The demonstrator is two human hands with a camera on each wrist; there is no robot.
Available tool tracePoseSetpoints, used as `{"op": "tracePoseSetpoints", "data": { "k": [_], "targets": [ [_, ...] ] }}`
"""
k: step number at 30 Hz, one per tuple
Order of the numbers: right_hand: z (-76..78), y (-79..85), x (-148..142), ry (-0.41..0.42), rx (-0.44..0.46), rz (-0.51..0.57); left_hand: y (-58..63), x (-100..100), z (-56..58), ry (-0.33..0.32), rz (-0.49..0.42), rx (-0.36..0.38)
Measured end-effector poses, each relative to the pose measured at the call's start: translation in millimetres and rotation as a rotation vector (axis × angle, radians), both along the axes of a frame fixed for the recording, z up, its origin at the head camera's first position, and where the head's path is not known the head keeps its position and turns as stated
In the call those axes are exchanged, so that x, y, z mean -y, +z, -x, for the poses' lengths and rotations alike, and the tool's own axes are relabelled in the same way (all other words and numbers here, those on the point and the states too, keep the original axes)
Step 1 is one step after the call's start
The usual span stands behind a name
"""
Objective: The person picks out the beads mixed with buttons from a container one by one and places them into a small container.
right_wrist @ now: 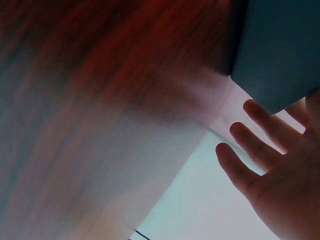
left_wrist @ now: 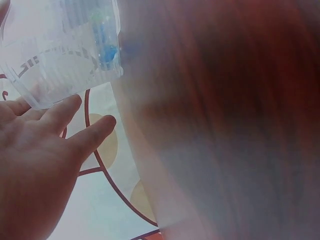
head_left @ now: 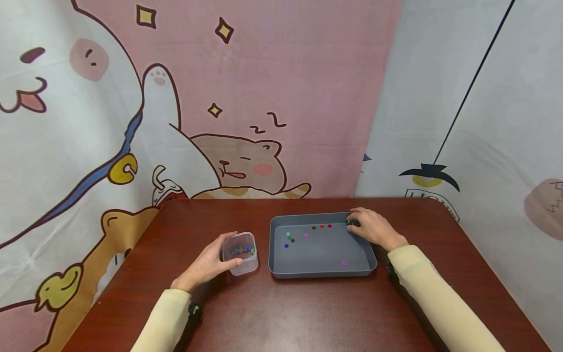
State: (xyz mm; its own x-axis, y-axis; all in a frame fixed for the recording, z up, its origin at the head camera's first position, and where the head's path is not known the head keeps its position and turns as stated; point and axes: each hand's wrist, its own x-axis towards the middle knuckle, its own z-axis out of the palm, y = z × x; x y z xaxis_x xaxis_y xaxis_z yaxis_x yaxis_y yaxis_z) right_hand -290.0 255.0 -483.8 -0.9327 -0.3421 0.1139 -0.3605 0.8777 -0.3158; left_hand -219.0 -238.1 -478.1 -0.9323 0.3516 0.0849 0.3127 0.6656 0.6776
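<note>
My left hand [head_left: 212,259] holds a clear plastic container [head_left: 244,266], its thumb on the near side and the fingers round the far side. Several blue and green beads [head_left: 245,249] lie inside it. My right hand [head_left: 371,227] reaches into the far right corner of a grey tray [head_left: 323,271]. Its thumb and forefinger stand on either side of dark green beads [head_left: 350,222]; whether they pinch one is hard to see. In the right wrist view the other fingers [right_wrist: 245,172] stretch out beyond the tray's edge, while the tray hides the thumb and forefinger.
Loose ring-shaped beads are scattered in the tray: red [head_left: 330,226], pink [head_left: 344,263], dark blue [head_left: 287,246], light blue [head_left: 288,234] and brown [head_left: 293,240]. The container and tray are on a dark red-brown wooden table [head_left: 308,313]. A cartoon-printed cloth [head_left: 272,58] hangs behind it.
</note>
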Motion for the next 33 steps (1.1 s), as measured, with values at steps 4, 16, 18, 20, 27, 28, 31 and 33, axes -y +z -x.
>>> {"op": "tracePoseSetpoints", "data": {
  "k": [4,16,18,20,27,28,31,33],
  "targets": [
    [1.3,0.2,0.8,-0.003,0.009,0.000,0.5,-0.6,0.0,0.002,-0.003,0.008],
    [3.4,0.4,4.4,-0.013,0.037,0.001,0.0,-1.0,-0.1,0.003,-0.013,0.015],
    [3.4,0.7,4.7,-0.010,0.033,0.003,-0.1,-0.9,0.1,0.002,-0.015,0.015],
    [3.4,1.1,5.1,-0.007,0.027,0.006,0.3,-1.0,0.2,0.001,-0.017,0.015],
    [3.5,-0.4,5.4,-0.003,0.021,0.011,0.7,-1.3,0.1,-0.003,-0.012,0.009],
    [3.5,-0.4,5.3,-0.001,0.020,0.011,0.6,-1.3,0.0,-0.002,-0.012,0.009],
    [3.0,-0.7,4.8,-0.005,0.022,0.019,0.4,-1.2,-0.1,0.000,-0.012,0.011],
    [2.4,-0.9,4.0,-0.007,0.020,0.026,0.3,-1.1,0.0,0.001,-0.013,0.013]
  ]
}}
